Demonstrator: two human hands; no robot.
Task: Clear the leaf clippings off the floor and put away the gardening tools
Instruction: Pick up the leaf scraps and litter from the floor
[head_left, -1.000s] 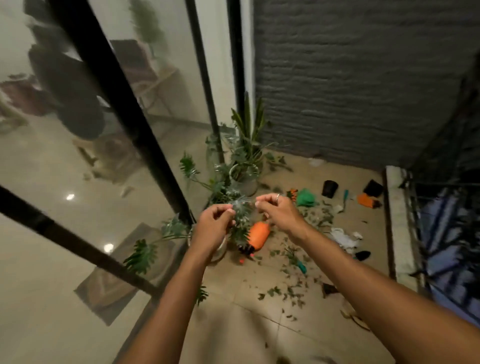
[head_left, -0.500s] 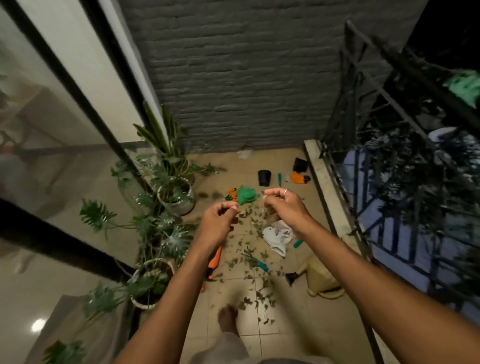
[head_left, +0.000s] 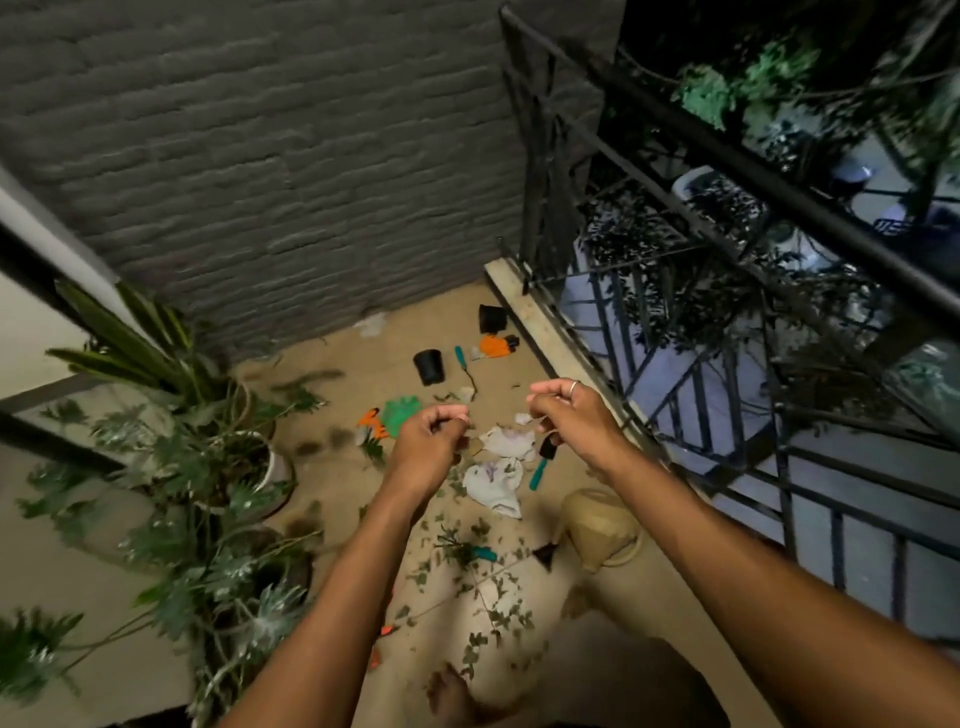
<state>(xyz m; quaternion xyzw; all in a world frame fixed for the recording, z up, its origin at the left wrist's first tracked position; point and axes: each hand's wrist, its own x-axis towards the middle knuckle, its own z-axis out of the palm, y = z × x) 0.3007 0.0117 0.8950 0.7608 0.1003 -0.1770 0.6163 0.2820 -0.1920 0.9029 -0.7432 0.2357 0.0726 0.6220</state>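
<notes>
Leaf clippings (head_left: 467, 571) lie scattered over the tiled balcony floor below my arms. Among them are a teal-handled tool (head_left: 485, 554), a teal brush (head_left: 539, 467), a teal-handled trowel (head_left: 463, 364), a green glove (head_left: 402, 413) and orange gloves (head_left: 496, 346). My left hand (head_left: 431, 434) and my right hand (head_left: 563, 410) are raised in front of me, a little apart, fingers curled and pinching. Between them is a thin clear film, barely visible.
Potted plants (head_left: 208, 467) crowd the left side. A black railing (head_left: 675, 291) runs along the right, a grey brick wall (head_left: 285, 156) at the back. Two black pots (head_left: 428, 366), white cloths (head_left: 496, 483) and a beige watering can (head_left: 602, 525) sit on the floor. My bare foot (head_left: 447, 696) is below.
My view has swung right, from the glass door to the railing. My hands have moved further apart while keeping their pinch.
</notes>
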